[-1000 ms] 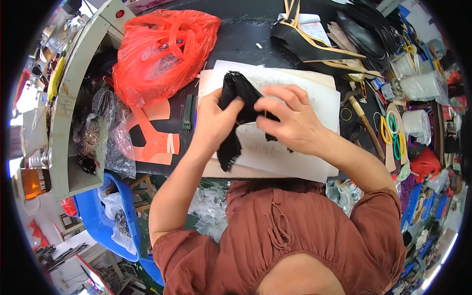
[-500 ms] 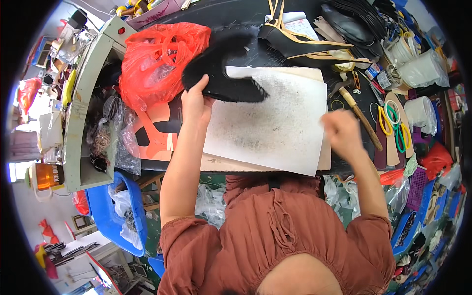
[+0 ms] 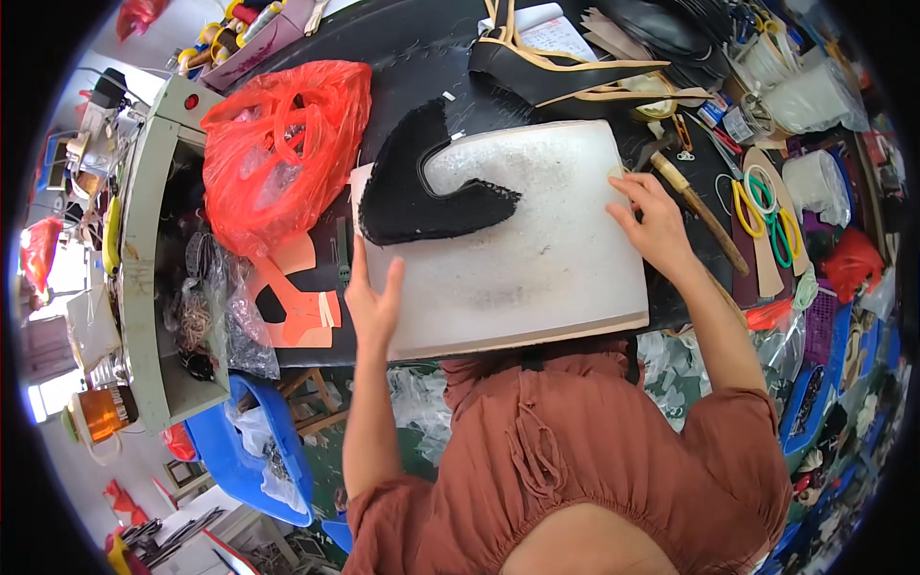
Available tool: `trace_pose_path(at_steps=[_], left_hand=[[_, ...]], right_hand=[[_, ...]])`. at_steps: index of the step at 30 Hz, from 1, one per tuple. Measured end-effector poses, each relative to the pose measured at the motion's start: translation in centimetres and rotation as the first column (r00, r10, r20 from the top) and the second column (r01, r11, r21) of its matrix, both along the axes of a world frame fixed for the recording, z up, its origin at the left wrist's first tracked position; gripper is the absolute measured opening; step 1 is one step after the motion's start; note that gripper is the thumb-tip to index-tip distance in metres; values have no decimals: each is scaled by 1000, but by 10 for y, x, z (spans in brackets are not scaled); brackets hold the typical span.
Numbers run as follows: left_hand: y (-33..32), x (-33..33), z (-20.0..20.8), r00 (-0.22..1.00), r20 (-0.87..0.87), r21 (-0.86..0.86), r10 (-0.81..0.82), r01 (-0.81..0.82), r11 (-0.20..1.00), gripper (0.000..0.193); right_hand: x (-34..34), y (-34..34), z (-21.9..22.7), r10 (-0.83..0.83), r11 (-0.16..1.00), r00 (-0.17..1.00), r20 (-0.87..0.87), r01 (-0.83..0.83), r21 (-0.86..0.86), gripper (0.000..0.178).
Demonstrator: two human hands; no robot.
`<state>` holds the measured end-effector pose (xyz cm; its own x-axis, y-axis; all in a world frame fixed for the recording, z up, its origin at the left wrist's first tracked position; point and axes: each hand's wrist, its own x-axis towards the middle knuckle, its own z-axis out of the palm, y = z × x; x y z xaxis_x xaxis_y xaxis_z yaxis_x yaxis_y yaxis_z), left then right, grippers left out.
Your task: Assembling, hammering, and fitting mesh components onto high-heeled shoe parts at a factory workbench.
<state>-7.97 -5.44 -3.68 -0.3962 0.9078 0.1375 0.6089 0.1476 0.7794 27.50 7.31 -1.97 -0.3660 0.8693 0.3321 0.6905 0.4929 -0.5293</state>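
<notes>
Nearest: blue bin (image 3: 218, 470), holding pale plastic bags (image 3: 255, 433). Next, at opposite edges of white board (image 3: 537, 240), left hand (image 3: 372, 299) and right hand (image 3: 654, 218), probably steadying it; fingers apart, pinching nothing visible. On board's upper left, overlapping onto tabletop (image 3: 417, 53): black curved piece (image 3: 398, 192), laid flat, likely to free both hands. Beyond: red bag (image 3: 326, 105) with clear plastic (image 3: 280, 180) inside. Farthest: pink box (image 3: 251, 56) of thread spools (image 3: 213, 36).

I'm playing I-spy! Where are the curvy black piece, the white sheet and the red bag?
Black piece (image 3: 401, 195), head view: its bend.
White sheet (image 3: 532, 254), head view: bare middle.
Red bag (image 3: 283, 172), head view: its middle.
</notes>
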Motion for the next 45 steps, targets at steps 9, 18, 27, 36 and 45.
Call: trace_pose_path(at_steps=[9,18,27,36,45], left_hand=[[9,42,38,739,-641,95,-207,344,934,54],[72,3,53,593,-687,-246,-421,355,902,36],[117,70,81,522,794,317,-312,84,945,43],[132,128,99,730,306,328,-611,522,787,21],[89,140,49,722,-133,466,-680,650,600,23]], right_hand=[[40,66,68,-150,975,865,478,48,219,13],[-129,183,16,-11,894,927,375,-159,420,61],[-111,116,60,502,654,864,-41,-348,672,63],[-46,56,118,307,740,952,-4,-236,630,47],[-12,-5,83,221,664,897,-384,-427,-614,15]])
